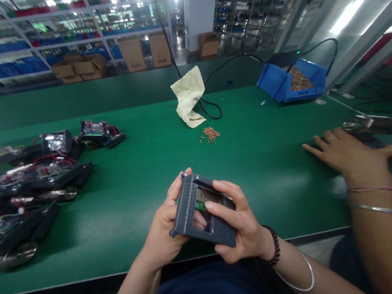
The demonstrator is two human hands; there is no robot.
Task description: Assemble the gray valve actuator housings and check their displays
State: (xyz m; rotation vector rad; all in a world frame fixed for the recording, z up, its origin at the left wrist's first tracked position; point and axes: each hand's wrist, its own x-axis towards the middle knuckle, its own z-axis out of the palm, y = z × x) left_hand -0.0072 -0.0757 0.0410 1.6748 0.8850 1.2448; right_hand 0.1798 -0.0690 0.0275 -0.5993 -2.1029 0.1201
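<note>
A green-matted desk (264, 158) is shown in a workshop, backed by shelving (28, 43) and cartons (132, 53). A yellow cloth (189, 96) is taken as landmark. A small heap of copper parts (210, 134) lies just in front of the cloth. A blue bin (274, 86) filled with similar parts stands to its right, and black wired assemblies (43, 176) are spread well to its left.

A grey housing (184, 205) is held well in front of the cloth, above the near edge of the desk. It is gripped by both hands. The left hand (163, 231) is closed about its ribbed side, and the right hand (238, 227) is closed over its far side with the fingers laid across the open face. The step in hand is judged to be a check or seating of the inner parts. For further handling, a steady left-hand grip and fine fingertip pressure are called for.

A co-worker's hand (347, 153) lies flat and open on the desk, right of the cloth, beside a metal cylinder (372, 124).
</note>
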